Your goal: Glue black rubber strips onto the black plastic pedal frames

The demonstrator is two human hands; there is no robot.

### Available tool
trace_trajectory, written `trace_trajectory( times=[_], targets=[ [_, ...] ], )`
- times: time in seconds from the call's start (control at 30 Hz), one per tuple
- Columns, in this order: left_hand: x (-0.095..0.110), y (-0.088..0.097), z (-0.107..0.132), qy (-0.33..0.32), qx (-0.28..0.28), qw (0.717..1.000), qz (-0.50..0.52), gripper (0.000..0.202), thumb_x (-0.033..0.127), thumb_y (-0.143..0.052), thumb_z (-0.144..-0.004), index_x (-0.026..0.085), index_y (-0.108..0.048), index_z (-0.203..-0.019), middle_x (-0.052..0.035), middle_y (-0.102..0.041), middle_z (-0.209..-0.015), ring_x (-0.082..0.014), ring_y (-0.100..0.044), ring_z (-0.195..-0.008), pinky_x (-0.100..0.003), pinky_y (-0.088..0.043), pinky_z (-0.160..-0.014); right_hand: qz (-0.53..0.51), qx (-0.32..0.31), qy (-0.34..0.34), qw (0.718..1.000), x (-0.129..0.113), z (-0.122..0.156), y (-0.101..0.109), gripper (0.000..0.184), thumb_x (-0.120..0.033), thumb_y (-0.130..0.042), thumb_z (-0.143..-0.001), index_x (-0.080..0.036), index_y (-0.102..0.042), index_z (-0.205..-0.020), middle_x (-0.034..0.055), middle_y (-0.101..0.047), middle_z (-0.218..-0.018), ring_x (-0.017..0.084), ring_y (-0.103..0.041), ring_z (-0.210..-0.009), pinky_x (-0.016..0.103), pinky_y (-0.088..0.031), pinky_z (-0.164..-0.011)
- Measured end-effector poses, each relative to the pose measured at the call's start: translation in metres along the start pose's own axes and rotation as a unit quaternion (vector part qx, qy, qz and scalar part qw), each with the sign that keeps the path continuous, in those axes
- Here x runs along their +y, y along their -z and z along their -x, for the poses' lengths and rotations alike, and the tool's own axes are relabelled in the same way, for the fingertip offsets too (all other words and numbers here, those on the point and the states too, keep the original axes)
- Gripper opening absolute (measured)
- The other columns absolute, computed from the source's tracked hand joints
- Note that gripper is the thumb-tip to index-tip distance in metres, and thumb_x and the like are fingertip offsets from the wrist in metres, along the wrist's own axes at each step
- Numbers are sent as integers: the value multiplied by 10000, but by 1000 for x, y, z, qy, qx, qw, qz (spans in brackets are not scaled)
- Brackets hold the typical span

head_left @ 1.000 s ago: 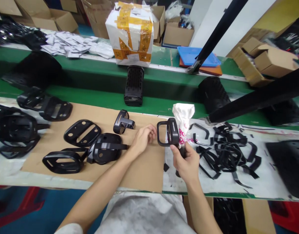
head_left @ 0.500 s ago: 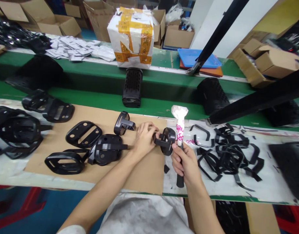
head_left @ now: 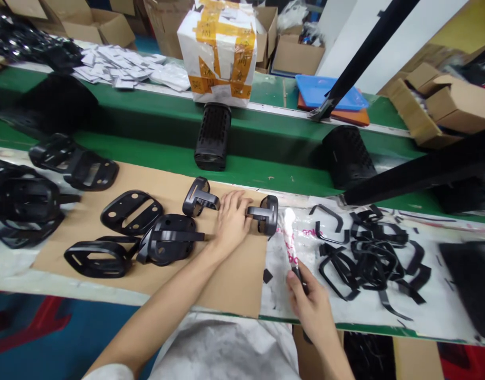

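Observation:
My left hand (head_left: 232, 219) lies over the stem of a black plastic bracket (head_left: 268, 215), pressing it against the cardboard sheet (head_left: 238, 285); the fingertips point away from me and the thumb is partly hidden. Just left of these fingers sits a similar bracket (head_left: 197, 198); whether the two are joined under my hand I cannot tell. My right hand (head_left: 309, 293) grips the dark handle of a hammer (head_left: 289, 240), whose white-wrapped head and neck carry pink writing. The hammer head is right of the bracket, apart from it.
More black brackets (head_left: 169, 240) lie on the cardboard and at the far left. Bent black strips (head_left: 377, 258) are heaped at right. A black perforated block (head_left: 213, 137) stands behind, before a taped white box (head_left: 218, 53). A black post (head_left: 416, 163) slants across the right.
My right hand has drawn the hammer down towards me, away from the bracket. My left hand has flattened over the bracket, which now sits straighter on the cardboard. The view has shifted slightly.

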State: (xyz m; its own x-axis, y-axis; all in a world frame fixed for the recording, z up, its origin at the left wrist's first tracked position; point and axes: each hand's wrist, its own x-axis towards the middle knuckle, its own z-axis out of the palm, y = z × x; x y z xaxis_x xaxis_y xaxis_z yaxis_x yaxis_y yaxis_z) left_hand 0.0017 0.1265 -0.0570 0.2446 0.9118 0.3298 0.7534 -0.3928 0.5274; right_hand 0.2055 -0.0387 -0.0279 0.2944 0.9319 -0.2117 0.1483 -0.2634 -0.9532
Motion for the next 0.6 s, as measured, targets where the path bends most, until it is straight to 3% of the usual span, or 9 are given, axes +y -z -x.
trace_trajectory(
  times=[0.1,0.23,0.4,0.6],
  targets=[
    [-3,0,-1,5,7,1000,24,325,140,-612,-929,185,-651,-1248,-150,-608,-1432,-329,-505,-1405,-546,-366,-1255,23,-35,-36,999,6,8,-3,487,-518,-793,-910,-205,-771,-1282,-20,-552,-574,162,-426,-457,240,-324,-372],
    [-2,-1,0,10,-1,1000,30,371,88,-541,-931,148,-617,-1289,-154,-613,-1475,-310,-487,-1471,-547,-285,-1308,26,-58,-46,997,9,10,-16,551,-513,-787,-905,-206,-750,-1360,-9,-569,-581,200,-496,-507,259,-379,-402],
    [6,1,1,19,-27,999,33,476,31,-483,-894,138,-582,-1347,-146,-538,-1607,-268,-415,-1564,-557,-196,-1348,18,-56,-77,995,14,5,-18,687,-527,-755,-936,-169,-637,-1510,-36,-536,-602,144,-404,-469,233,-345,-396],
    [4,2,2,12,-41,999,30,439,40,-473,-901,142,-605,-1307,-146,-506,-1639,-245,-410,-1574,-552,-200,-1351,17,-88,-98,991,10,-6,-12,741,-578,-720,-965,-186,-564,-1574,-27,-559,-678,116,-363,-469,218,-322,-376]
  ],
)
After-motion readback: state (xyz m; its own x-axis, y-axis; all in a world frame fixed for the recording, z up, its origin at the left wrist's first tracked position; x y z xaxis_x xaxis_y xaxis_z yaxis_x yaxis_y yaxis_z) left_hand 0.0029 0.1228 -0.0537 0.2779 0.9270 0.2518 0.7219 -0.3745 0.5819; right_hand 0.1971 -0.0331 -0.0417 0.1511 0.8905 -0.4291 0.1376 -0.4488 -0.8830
